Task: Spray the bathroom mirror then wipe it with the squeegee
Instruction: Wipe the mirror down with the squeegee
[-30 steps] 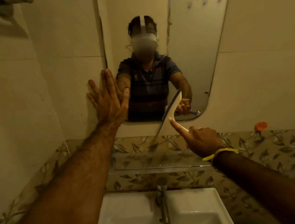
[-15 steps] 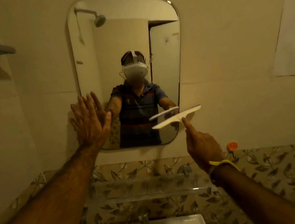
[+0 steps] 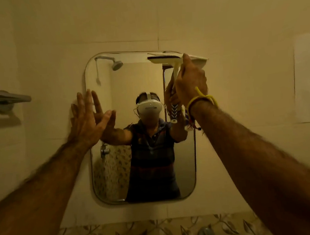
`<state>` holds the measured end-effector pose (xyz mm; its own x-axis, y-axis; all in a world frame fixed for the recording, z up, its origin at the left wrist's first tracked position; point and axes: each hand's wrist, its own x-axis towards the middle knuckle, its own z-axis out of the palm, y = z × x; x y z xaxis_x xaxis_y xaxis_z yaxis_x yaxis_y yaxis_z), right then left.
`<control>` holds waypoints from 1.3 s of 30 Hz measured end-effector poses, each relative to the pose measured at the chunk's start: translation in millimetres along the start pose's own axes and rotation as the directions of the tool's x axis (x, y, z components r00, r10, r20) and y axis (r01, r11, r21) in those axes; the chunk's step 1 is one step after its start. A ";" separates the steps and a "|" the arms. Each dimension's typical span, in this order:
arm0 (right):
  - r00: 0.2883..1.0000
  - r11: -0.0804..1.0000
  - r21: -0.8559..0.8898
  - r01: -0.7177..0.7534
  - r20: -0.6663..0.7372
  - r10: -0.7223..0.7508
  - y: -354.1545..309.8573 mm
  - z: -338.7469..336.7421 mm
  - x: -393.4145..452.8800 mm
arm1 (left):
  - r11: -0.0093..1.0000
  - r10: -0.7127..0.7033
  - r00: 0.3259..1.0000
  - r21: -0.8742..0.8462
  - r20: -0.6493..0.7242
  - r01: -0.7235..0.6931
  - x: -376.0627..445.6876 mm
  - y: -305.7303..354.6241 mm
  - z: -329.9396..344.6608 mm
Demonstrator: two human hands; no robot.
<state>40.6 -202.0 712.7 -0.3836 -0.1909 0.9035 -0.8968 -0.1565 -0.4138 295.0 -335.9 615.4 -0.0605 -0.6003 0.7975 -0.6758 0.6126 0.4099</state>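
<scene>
A rounded rectangular mirror (image 3: 116, 177) hangs on the cream tiled wall. My right hand (image 3: 191, 82), with a yellow band at the wrist, is shut on the handle of a white squeegee (image 3: 199, 60). The squeegee's blade lies level across the mirror's top right corner and overhangs onto the wall. My left hand (image 3: 88, 121) is open with fingers spread, flat against the mirror's left edge at mid height. No spray bottle is in view.
A metal towel rail (image 3: 4, 97) juts from the wall at the left. A sheet of paper (image 3: 309, 79) is stuck to the wall at the right. Leaf-patterned tiles (image 3: 142, 234) run along the bottom. The mirror reflects a person and a shower head.
My right hand has lifted the squeegee from the mirror's lower right up to its top right corner and turned the blade level. The view has tilted upward; the sink has dropped out of sight.
</scene>
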 end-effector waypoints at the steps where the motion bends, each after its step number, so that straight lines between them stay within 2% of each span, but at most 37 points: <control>1: 1.000 1.000 -0.026 0.001 0.002 -0.001 -2.3 3.2 5.3 | 1.000 -0.015 1.000 0.002 0.008 0.015 -0.2 -1.1 2.8; 4: 1.000 0.998 -0.059 0.011 -0.008 -0.011 -0.2 13.7 4.6 | 0.995 -0.027 1.000 0.097 0.006 0.027 -2.0 -4.1 16.2; 8: 0.998 0.994 -0.110 0.007 -0.065 -0.014 10.0 25.1 -12.1 | 0.984 -0.011 0.994 0.178 -0.105 0.029 -4.3 -4.5 34.0; 11: 0.996 0.992 -0.124 -0.018 -0.091 0.007 18.0 37.2 -49.0 | 0.982 -0.005 0.987 0.183 -0.159 0.034 -6.1 -4.8 42.2; 15: 0.996 0.992 -0.100 -0.075 -0.059 0.069 33.7 48.7 -115.0 | 0.978 0.041 0.983 0.207 -0.182 -0.003 -13.1 -10.8 43.6; 19: 0.987 0.987 -0.034 -0.158 -0.011 0.158 37.6 53.2 -175.3 | 0.990 0.067 0.974 0.134 -0.217 -0.038 -27.6 -7.3 44.6; 23: 0.958 0.958 -0.086 -0.272 0.073 0.278 34.2 61.7 -234.6 | 0.985 0.105 0.987 0.147 -0.119 -0.087 -36.1 -26.8 46.4; 25: 0.927 0.939 -0.130 -0.318 0.164 0.337 31.0 65.5 -268.1 | 0.987 0.113 0.990 0.126 -0.081 -0.102 -41.0 -38.0 46.9; 31: 0.840 0.894 -0.223 -0.389 0.313 0.443 27.2 66.7 -345.2 | 0.987 0.128 0.989 0.085 0.073 -0.134 -65.2 -54.2 42.2; 34: 0.783 0.858 -0.181 -0.481 0.352 0.513 19.5 62.1 -342.4 | 0.987 0.154 0.982 0.038 0.113 -0.159 -75.7 -57.8 34.7; 36: 0.756 0.829 -0.085 -0.553 0.366 0.542 5.3 55.9 -327.7 | 0.988 0.153 0.981 0.008 0.116 -0.155 -78.7 -59.6 27.6; 39: 0.847 0.849 0.152 -0.507 0.273 0.457 -27.5 46.6 -281.9 | 0.993 0.121 0.989 -0.025 0.086 -0.119 -71.7 -62.5 14.4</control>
<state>183.7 -189.0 464.2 -0.6741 -0.4979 0.5456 -0.5331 -0.1832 -0.8260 331.1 -338.6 526.3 -0.2049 -0.5636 0.8002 -0.6448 0.6928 0.3228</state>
